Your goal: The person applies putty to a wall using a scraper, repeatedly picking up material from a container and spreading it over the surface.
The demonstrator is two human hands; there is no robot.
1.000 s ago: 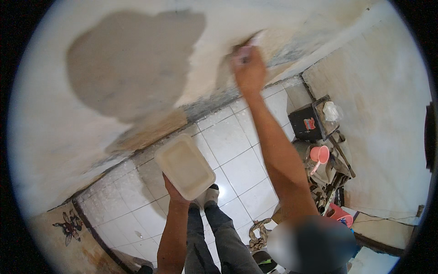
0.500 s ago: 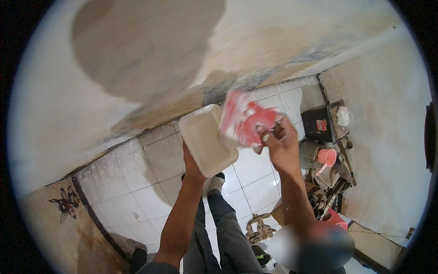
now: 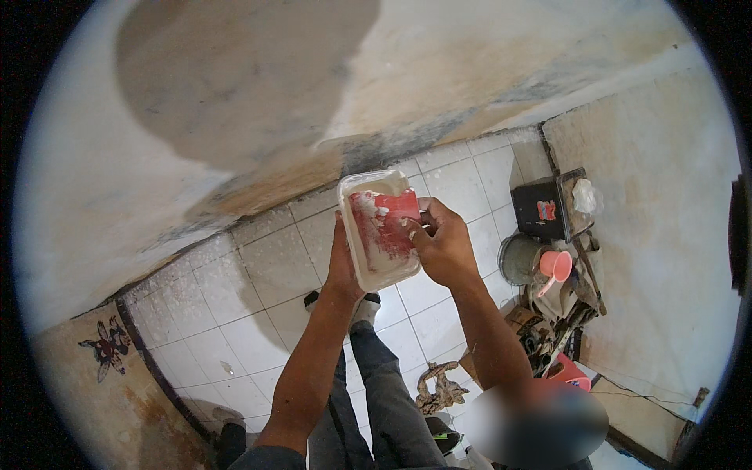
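Note:
My left hand point(image 3: 341, 265) supports a pale rectangular plastic tub point(image 3: 390, 279) from its left side and underneath, most of its fingers hidden. Whitish paste coats the inside of the tub. Pinched between thumb and fingers of my right hand point(image 3: 446, 244) is a flat red putty spreader point(image 3: 388, 223), smeared with white paste. The spreader lies over the tub's opening, its blade down against the paste or the far-left inner wall; exact contact cannot be told.
Ahead stands a patchy, stained wall point(image 3: 439, 86). To the right are a black box point(image 3: 540, 210), a grey bucket point(image 3: 517, 260) and a pink dipper point(image 3: 555, 265) among clutter. A crumpled brown cloth point(image 3: 440, 388) lies on the white tiled floor point(image 3: 274, 274).
My right hand has brought the spreader left and down from beside the tub into its opening. The tub has shifted slightly right and turned more upright.

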